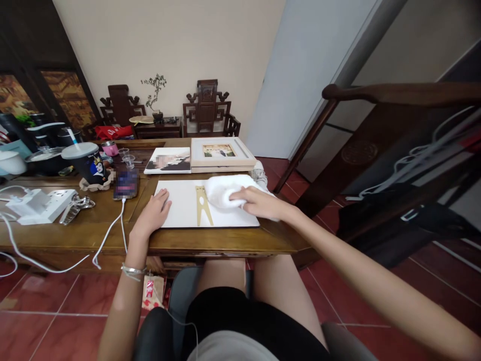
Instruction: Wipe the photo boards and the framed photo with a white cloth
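Note:
A flat white panel (178,203), perhaps the back of a picture frame, lies on the wooden table in front of me. On it is a gold piece (199,213) with two legs, a round hole and a top like a cat's head. My left hand (156,210) lies flat over the panel's left edge, its fingers stretched out. In my right hand (257,200) a bunched white cloth (221,189) is gripped and pressed on the panel's right half, just beside the gold piece. The cloth covers the panel's upper right part and hides some of my fingers.
Behind the panel lie a picture (169,161) and a light framed photo (195,150). To the left are a phone (126,185) on a white cable, a lidded cup (88,163) with a straw, and a power strip (47,205). A wooden chair (361,145) stands at right.

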`<state>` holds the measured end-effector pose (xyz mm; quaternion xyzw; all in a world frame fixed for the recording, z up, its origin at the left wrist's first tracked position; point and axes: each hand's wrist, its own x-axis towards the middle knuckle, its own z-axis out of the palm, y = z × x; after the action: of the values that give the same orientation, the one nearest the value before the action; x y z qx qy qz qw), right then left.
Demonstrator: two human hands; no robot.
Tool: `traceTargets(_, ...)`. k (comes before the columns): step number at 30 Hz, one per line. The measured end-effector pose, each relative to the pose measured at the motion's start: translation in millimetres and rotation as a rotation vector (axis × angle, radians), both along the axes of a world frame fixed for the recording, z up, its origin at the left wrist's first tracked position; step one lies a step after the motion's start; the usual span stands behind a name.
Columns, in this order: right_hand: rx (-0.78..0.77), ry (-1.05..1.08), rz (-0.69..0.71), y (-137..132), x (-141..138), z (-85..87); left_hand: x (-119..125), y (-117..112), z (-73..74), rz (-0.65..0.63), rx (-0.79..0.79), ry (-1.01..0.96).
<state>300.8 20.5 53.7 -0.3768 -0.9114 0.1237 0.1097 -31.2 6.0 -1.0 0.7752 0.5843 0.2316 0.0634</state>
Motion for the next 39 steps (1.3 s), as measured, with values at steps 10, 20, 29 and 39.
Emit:
traceTargets(10, -0.042, -0.027, -0.005, -92, 18, 7.9, 3, -2, 1.7, 0.005, 0.007, -0.003)
traceTargets(20, 0.020, 0.049, -0.008, 7, -2, -5.5, 1, -2, 4.8, 0.005, -0.017, 0.015)
traceTargets(29, 0.074, 0.054, -0.104, 60, -23, -4.7, 1, -2, 3.7, 0.014, -0.014, 0.003)
traceTargets(39, 0.068, 0.044, 0.060, -49, 3, -13.3, 5, -5, 6.7, 0.017, -0.018, 0.034)
